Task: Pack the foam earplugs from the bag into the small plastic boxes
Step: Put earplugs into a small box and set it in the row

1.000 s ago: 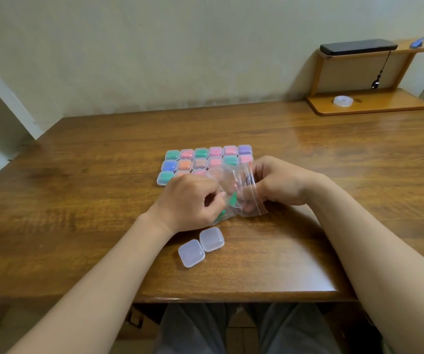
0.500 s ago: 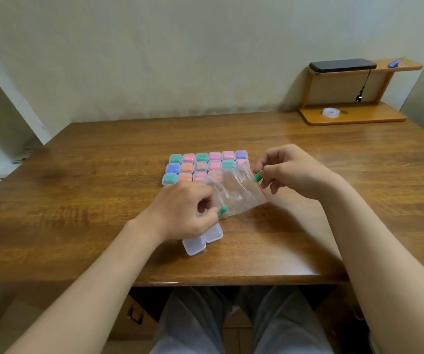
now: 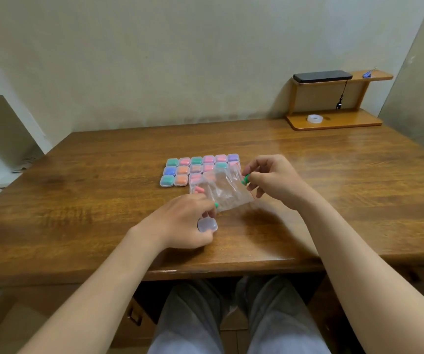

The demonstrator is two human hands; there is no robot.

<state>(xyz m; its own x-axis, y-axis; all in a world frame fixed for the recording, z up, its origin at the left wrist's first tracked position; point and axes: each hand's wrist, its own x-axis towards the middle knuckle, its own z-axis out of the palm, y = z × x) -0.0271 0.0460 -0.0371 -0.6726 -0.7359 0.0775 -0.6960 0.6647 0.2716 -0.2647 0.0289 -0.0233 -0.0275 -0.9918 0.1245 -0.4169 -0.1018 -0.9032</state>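
Note:
A clear plastic bag [image 3: 225,191] lies crumpled between my hands, with pink earplugs [image 3: 199,189] showing inside it. My right hand [image 3: 272,181] pinches a green earplug [image 3: 246,179] at the bag's right side. My left hand [image 3: 184,223] grips the bag's near corner, where another green earplug [image 3: 216,205] shows at my fingertips. An empty clear small box [image 3: 207,224] sits on the table, partly under my left hand. Several filled small boxes [image 3: 180,169] with coloured earplugs stand in rows behind the bag.
The wooden table [image 3: 78,200] runs wide to both sides. A small wooden shelf [image 3: 333,121] at the back right carries a tape roll [image 3: 314,118] and a black device [image 3: 322,75]. White shelving stands at the left.
My right hand has drawn a green earplug out of the bag and moved right. My left hand has slid toward me, over the empty boxes, still holding the bag.

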